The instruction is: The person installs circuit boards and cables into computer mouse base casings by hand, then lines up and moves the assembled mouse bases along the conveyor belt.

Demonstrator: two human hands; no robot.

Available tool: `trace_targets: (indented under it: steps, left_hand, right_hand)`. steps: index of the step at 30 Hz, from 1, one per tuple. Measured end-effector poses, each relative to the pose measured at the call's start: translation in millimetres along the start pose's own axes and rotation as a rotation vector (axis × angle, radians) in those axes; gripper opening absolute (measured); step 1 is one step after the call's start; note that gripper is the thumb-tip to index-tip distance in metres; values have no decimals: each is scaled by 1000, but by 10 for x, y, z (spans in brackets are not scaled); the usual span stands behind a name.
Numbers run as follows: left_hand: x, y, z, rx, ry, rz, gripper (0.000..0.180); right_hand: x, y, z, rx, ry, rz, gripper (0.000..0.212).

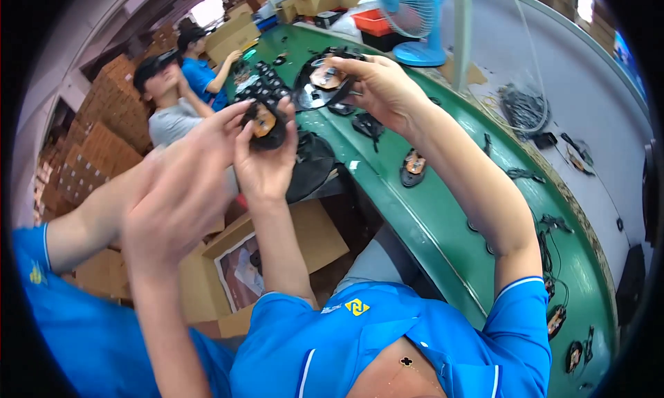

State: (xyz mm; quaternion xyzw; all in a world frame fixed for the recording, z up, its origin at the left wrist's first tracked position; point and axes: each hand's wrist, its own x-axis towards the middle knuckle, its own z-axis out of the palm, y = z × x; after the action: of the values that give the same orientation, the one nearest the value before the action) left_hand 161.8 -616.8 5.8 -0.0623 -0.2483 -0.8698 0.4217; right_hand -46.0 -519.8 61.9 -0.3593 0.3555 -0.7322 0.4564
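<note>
My left hand [265,171] is raised at the middle left, its fingers curled round a small black oval housing [265,130] with a copper-coloured inside. A co-worker's blurred hand [181,183] crosses from the left, its fingertips at or close to the same housing; whether they touch cannot be made out. Farther along the table, my right hand [377,87] pinches another black housing with a copper-coloured inside [326,76]. Right behind that one is a dark, shiny round piece [304,94], partly covered by it.
Several similar housings, one nearby [413,167], and black cables [553,224] lie along the green table [443,221]. An open cardboard box [318,239] stands below left. Two people sit at the far left. A blue fan [418,24] and a red bin [377,22] stand at the back.
</note>
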Motion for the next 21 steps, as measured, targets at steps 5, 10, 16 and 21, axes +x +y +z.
trace_targets:
  steps: [5, 10, 16, 21]
  left_hand:
    - [44, 317, -354, -120, 6, -244, 54]
    - [90, 302, -270, 348, 101, 67, 49]
    - [599, -71, 109, 603, -85, -123, 43]
    - [938, -804, 984, 700, -301, -295, 40]
  right_hand:
    - [51, -134, -21, -137, -13, -69, 23]
    - [-57, -479, -279, -90, 216, -183, 25]
    - [-519, -1294, -911, -369, 355, -307, 16]
    - [-1078, -2040, -1869, -544, 29, -447, 10]
